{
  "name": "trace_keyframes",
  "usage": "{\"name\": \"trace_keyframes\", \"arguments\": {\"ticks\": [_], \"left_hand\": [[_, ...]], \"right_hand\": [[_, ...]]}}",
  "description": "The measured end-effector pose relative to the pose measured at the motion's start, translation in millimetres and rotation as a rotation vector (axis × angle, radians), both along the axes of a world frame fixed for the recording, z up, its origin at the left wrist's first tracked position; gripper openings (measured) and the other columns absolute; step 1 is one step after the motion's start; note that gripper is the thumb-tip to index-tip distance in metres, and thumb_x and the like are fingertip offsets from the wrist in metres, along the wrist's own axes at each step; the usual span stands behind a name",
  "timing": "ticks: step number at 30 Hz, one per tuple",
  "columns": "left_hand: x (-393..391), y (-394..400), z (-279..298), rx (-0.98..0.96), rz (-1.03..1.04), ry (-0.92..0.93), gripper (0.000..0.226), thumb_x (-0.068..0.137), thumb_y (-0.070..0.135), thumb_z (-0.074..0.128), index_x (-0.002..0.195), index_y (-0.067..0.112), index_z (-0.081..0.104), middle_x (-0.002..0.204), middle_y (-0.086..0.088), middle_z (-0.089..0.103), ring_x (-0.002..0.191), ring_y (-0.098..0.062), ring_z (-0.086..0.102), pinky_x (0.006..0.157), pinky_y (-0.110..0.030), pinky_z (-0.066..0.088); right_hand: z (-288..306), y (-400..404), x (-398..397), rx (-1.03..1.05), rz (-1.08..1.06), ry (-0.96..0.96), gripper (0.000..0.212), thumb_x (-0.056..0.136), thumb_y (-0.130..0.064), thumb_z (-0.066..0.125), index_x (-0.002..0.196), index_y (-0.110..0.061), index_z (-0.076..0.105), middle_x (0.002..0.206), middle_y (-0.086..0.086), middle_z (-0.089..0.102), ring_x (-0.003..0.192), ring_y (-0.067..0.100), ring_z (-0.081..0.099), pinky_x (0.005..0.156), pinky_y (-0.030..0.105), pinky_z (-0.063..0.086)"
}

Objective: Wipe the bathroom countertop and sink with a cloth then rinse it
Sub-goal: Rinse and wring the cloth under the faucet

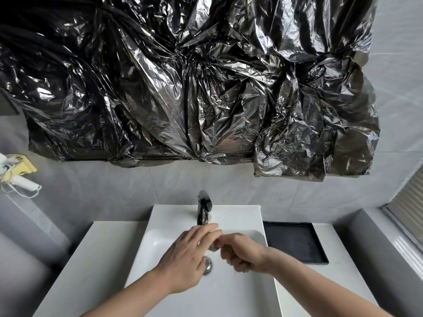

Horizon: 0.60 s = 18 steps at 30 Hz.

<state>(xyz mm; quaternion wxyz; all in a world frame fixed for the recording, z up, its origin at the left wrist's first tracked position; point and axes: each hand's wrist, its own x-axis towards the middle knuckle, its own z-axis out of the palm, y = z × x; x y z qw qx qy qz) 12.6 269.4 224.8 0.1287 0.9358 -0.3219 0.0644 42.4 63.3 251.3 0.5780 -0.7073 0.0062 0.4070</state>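
Note:
A white rectangular sink (240, 294) is set into a white countertop (91, 259), with a black faucet (203, 209) at its back. Both hands are over the basin just below the spout. My left hand (185, 259) lies with its fingers straight, reaching toward the right hand and partly covering the chrome drain (208, 266). My right hand (242, 255) is curled into a fist. A small grey wad, apparently the cloth (214, 247), shows between the two hands; most of it is hidden. I cannot tell whether water is running.
A black tray (295, 242) sits on the countertop right of the sink. Crinkled black plastic sheeting (183, 88) covers the wall above. A white hair dryer in a yellow holder (20, 177) hangs at the left. A window (409, 202) is at the right.

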Motion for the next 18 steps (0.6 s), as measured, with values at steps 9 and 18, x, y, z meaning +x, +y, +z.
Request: {"name": "trace_keyframes", "arguments": {"ticks": [9,18], "left_hand": [[22.2,-16.3,-0.2,0.229,0.188,0.054,0.032,0.078,0.024,0.068,0.098,0.025,0.043,0.1,0.006,0.06,0.091,-0.022,0.06,0.07,-0.03,0.035],[41.5,-39.1,-10.0,0.18,0.544,0.54,0.027,0.075,0.02,0.046,0.094,0.016,0.065,0.095,-0.005,0.067,0.085,-0.031,0.061,0.065,-0.031,0.042]], "right_hand": [[-14.1,34.4,-0.4,-0.441,0.254,-0.304,0.012,0.069,-0.025,0.067,0.066,-0.021,0.057,0.067,0.004,0.046,0.05,0.019,0.03,0.048,0.028,0.025],[-27.1,38.7,2.9,-0.898,0.34,-0.887,0.029,0.082,-0.005,0.048,0.096,-0.019,0.069,0.102,0.015,0.071,0.088,0.041,0.061,0.07,0.036,0.04]]}}
